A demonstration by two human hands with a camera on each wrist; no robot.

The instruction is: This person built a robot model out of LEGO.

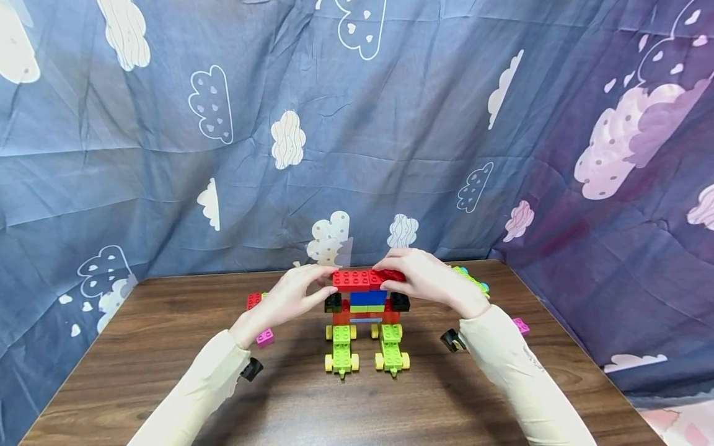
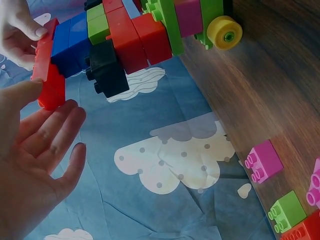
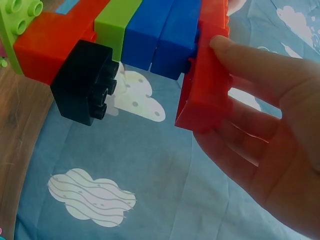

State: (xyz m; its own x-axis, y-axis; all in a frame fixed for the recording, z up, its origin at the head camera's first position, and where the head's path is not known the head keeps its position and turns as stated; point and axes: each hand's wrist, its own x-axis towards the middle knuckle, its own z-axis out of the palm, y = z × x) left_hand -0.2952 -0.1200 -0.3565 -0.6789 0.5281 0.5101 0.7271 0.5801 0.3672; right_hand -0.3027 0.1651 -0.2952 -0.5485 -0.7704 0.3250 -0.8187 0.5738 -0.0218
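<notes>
A toy brick figure stands at the middle of the table on two lime wheeled bases (image 1: 342,350) with yellow wheels. Above them are red bricks, lime bricks and blue bricks (image 1: 368,298), with a black brick (image 1: 333,303) at the left side and another black brick (image 1: 400,301) at the right. Two long red bricks lie end to end across the top. My left hand (image 1: 295,294) pinches the outer end of the left red brick (image 1: 351,282) between thumb and fingers. The right red brick (image 3: 207,85) is held by my right hand (image 1: 426,275), thumb in front and fingers behind.
Left of the figure lie a red brick (image 1: 254,300), a pink brick (image 1: 264,337) and a black piece (image 1: 252,369). On the right are another black piece (image 1: 453,340), a pink brick (image 1: 521,326) and a lime piece (image 1: 474,282) partly behind my arm. A cloud-patterned curtain (image 1: 379,155) hangs behind the table.
</notes>
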